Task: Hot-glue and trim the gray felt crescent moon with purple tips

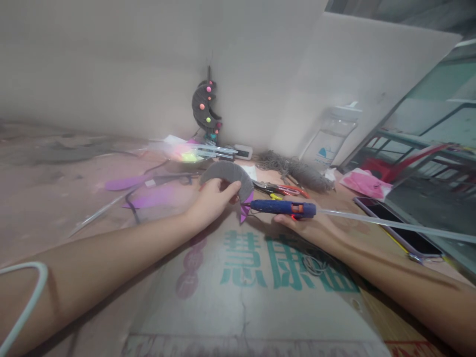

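Note:
My left hand (217, 198) is closed on a crescent wrapped in grey yarn (232, 173), its curve arching over my fingers. A purple piece (246, 206) hangs at the crescent's lower right end. In my right hand (297, 223) is a blue hot glue gun (275, 207) with a small red light on it. The gun's nozzle points left and meets or nearly meets the purple piece. A long clear glue stick (390, 224) runs out of its back to the right. Most of my right fingers are hidden under the gun.
A grey crescent with coloured balls (204, 106) stands against the wall. Grey yarn (297, 171), red-handled pliers (286, 190), a clear bottle (329, 136), a phone (401, 225) and a pink packet (366, 184) lie or stand around. Purple pieces (124, 183) lie left, and printed cardboard (223, 312) in front.

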A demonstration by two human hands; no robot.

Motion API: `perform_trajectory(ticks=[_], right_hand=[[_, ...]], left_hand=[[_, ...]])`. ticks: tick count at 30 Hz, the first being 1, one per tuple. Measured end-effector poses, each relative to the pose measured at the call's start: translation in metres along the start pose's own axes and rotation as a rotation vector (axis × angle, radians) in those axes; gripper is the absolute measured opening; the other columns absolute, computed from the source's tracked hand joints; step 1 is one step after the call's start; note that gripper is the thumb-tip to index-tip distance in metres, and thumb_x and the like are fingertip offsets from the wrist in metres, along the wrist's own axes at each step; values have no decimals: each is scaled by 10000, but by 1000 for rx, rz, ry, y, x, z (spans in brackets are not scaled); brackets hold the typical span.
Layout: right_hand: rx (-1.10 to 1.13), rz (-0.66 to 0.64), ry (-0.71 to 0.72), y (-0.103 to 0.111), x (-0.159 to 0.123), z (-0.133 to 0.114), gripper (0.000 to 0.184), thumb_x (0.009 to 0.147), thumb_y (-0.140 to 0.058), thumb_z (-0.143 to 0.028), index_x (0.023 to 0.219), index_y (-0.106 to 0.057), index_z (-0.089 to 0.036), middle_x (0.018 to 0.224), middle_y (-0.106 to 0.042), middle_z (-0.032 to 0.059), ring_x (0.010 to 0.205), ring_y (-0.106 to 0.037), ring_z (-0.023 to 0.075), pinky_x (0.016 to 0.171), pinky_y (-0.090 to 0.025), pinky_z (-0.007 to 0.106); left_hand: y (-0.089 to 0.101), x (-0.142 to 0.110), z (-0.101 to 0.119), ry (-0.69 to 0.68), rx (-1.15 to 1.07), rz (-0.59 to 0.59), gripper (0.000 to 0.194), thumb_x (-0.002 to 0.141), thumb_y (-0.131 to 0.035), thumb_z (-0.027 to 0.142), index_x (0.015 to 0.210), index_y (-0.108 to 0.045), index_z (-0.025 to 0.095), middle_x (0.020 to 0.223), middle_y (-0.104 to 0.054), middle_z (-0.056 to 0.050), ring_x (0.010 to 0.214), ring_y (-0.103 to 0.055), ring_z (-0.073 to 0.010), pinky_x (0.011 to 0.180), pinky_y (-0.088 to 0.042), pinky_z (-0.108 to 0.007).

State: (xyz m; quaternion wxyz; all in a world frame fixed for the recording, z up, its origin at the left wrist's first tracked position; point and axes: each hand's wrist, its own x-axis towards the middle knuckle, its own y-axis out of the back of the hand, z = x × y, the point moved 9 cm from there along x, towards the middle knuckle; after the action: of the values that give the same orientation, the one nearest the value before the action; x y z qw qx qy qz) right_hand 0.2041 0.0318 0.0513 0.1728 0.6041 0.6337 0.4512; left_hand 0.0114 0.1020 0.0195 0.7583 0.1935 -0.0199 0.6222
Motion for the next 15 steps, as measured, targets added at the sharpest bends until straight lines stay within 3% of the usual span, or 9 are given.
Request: perform_trajectory(ticks=[6,10,15], right_hand=[[6,25,-54,2,0,3,227,752,-673,-469,813,-702,-252,754,-733,36,749,-698,277,625,-584,372],[-20,29,-63,5,1,2,255,755,-658,-501,800,-684,-251,789,-729,52,794,-694,292,647,-577,381],[-11,45,-124,6,3,9,290,728,-654,-519,748,-640,-230,768,-711,60,715,-678,266,649,-570,391]], left_hand=[[1,0,-5,49,-39,9,388,840,-585,522,682,-608,169,708,-700,-46,667,-622,-176,700,-438,-294],[-1,2,-9,55,-82,5,383,839,-582,519,702,-615,162,707,-696,-50,672,-627,-174,688,-447,-291],[-1,3,-13,62,-112,28,384,813,-601,519,688,-629,157,693,-701,-67,664,-632,-182,680,-462,-294]])
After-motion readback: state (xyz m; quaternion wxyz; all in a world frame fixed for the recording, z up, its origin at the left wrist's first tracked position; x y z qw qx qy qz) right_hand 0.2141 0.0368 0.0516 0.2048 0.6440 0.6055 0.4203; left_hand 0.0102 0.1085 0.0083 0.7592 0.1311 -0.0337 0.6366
